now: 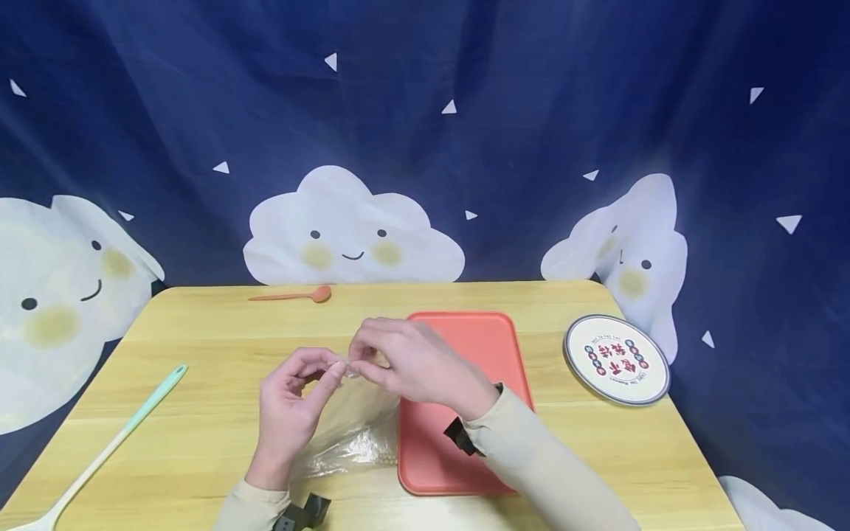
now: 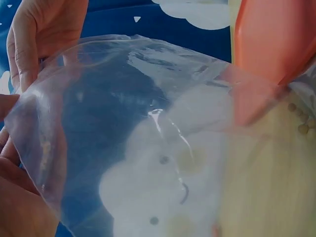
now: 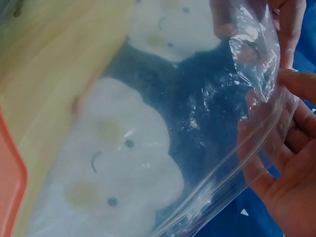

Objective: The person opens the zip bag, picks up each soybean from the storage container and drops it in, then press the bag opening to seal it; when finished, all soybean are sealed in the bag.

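Note:
A clear plastic bag hangs from my two hands at the middle of the table, its lower part beside the red tray. My left hand pinches the bag's top edge between thumb and fingers. Close against it, my right hand pinches the same edge, bent over from the tray side. In the left wrist view the bag's clear film is spread wide, and small round tan pieces show low in it. The right wrist view shows creased film running up to the fingers.
A red spoon lies along the table's far edge. On the left is a long-handled utensil with a green handle end; its head runs out of view. A round white plate with printed writing overlaps the right edge. A blue cloud-patterned curtain hangs behind.

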Available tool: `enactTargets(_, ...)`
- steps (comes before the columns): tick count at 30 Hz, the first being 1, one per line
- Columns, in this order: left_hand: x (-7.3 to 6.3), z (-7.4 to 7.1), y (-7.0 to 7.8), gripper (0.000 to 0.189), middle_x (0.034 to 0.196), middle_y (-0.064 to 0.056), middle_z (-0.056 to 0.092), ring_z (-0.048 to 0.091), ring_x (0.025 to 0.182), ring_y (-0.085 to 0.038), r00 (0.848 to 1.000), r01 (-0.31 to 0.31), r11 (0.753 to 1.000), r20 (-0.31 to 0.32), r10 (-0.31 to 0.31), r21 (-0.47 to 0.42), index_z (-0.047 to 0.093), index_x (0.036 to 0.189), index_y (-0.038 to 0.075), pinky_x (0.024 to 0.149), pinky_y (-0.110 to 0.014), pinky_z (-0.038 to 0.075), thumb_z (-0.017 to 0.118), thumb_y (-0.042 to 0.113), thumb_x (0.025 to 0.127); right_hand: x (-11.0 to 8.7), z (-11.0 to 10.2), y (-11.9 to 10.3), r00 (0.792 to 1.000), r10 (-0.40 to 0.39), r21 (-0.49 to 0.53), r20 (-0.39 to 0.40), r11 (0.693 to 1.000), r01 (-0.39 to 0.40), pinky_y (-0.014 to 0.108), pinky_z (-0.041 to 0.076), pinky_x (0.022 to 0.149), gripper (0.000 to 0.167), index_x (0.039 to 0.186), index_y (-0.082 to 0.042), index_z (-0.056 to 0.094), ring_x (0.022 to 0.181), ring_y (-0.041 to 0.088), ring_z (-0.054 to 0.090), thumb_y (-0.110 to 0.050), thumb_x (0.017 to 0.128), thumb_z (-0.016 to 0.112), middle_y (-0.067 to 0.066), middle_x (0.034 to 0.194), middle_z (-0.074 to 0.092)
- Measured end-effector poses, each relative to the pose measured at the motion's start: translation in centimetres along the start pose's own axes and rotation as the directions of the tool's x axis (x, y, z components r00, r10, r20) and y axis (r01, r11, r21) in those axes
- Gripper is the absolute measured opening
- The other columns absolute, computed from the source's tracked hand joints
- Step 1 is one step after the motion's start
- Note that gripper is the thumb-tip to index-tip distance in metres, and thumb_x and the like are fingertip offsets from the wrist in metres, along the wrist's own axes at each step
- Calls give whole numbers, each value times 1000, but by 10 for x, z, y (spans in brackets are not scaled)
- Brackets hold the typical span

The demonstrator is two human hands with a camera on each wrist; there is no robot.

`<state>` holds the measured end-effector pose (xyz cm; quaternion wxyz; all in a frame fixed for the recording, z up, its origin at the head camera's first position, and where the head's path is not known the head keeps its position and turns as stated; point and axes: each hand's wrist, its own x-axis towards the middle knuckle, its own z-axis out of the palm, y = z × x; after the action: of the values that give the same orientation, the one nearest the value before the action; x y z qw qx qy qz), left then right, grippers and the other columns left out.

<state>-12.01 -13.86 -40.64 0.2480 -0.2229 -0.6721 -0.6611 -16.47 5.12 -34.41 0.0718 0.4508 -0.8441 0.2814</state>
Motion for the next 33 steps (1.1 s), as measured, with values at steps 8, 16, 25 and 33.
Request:
enactTargets(8,-1,-2,0,14,82,-11,70,66,71,-13,1000,17,999,22,-18,36,64,93,-9,65,-19,54,62,-20,85,0,3,1,1000,-5,30,0,1000,5,12,45,66,8,93,-19,63,78,-4,54,-20,92,72,-14,87,59)
enactTargets(16,-3,-2,-1,20,85,-12,71,69,81,-11,997,-72,993,-5,72,89,67,92,-9,76,-19,53,62,-24,81,1,2,0,999,-21,106,29,994,18,13,46,67,4,96,-18,64,80,-2,54,-21,96,66,-14,90,60)
enactTargets(25,-2,-1,0,22,82,-8,71,70,79,-12,986,-165,976,21,164,141,66,87,-7,78,-20,55,63,-26,76,2,1,2,997,-72,103,38,992,67,14,42,57,4,92,-19,64,66,0,49,-19,95,68,-16,86,59)
enactTargets(33,-1,-1,2,14,79,-15,71,70,77,-14,973,-231,973,-23,231,10,64,85,-14,75,-22,56,61,-26,78,0,-1,6,992,-127,112,-1,986,126,12,42,58,4,91,-15,66,68,-2,51,-18,94,67,-12,87,62)
